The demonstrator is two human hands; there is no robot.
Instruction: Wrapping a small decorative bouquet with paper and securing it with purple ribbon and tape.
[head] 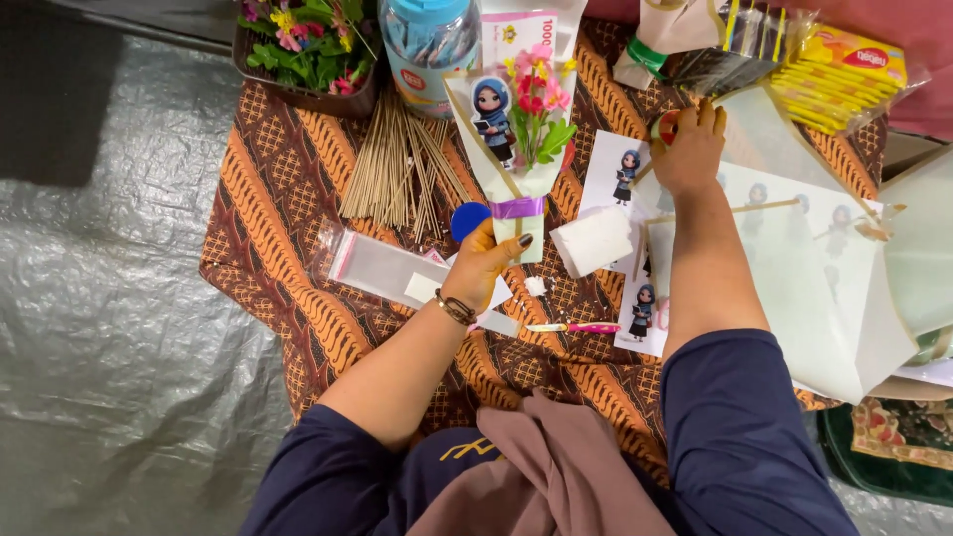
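the person's left hand [483, 266] has its fingers closed round the base of a small paper-wrapped bouquet [518, 139], gripping just below the purple tape band [518, 207] and holding it upright over the patterned cloth [288, 199]. the right hand [690, 149] lies well apart, fingers curled down onto a tape roll [667, 126] near the yellow packets [839, 74]; whether it has lifted the roll cannot be told. doing this well probably means keeping the left grip firm but low, so the wrap stays tight and the flowers uncrushed, while the right hand works the tape. bamboo sticks [402, 164] and a craft knife [571, 328] lie nearby.
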